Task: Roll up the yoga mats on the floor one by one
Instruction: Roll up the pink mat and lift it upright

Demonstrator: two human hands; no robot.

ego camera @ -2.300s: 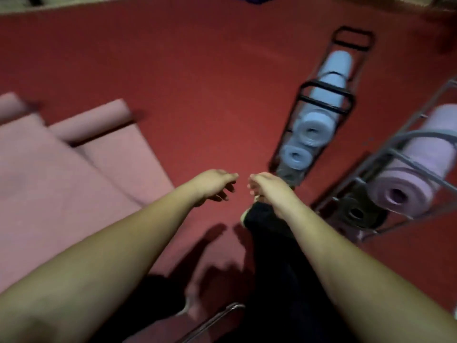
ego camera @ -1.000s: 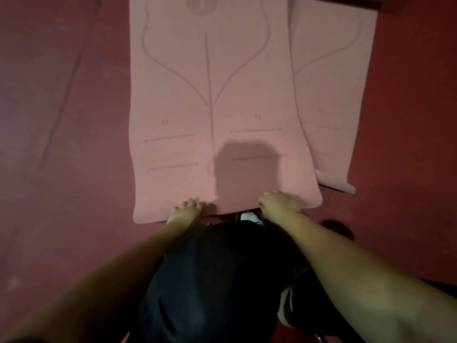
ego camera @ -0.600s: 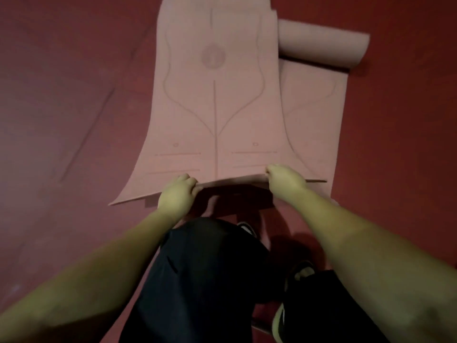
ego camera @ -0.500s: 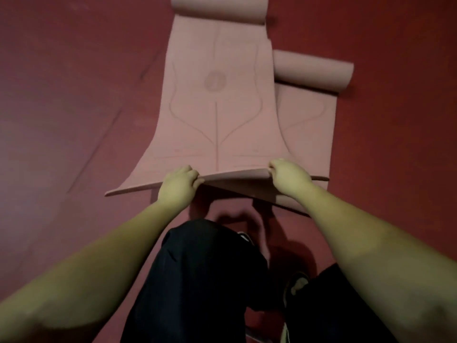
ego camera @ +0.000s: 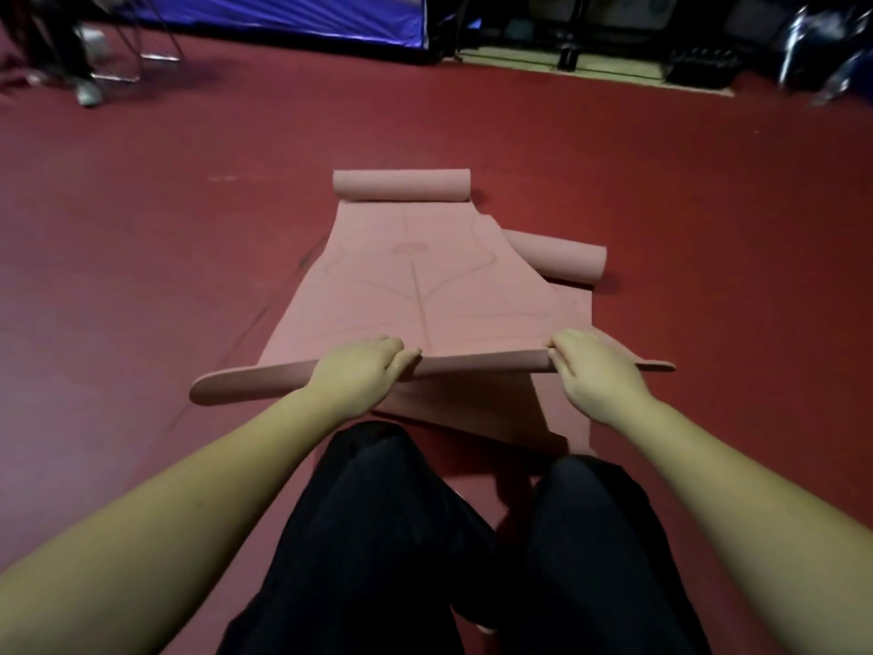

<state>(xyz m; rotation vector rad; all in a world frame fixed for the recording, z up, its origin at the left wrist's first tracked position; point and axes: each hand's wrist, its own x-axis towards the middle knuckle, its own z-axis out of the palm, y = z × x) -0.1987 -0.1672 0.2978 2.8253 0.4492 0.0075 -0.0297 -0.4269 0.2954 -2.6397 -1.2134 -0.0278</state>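
A person's left hand [ego camera: 359, 371] and right hand [ego camera: 590, 366] are gripping the pink yoga mat's [ego camera: 425, 295] lifted near edge, its length stretching straight away from both hands alike.

Mat [ego camera: 415, 295] edge higher off floor

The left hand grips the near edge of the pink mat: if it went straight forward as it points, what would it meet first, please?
Probably the left hand would slide over the top mat and meet its rolled far end, though depth is uncertain.
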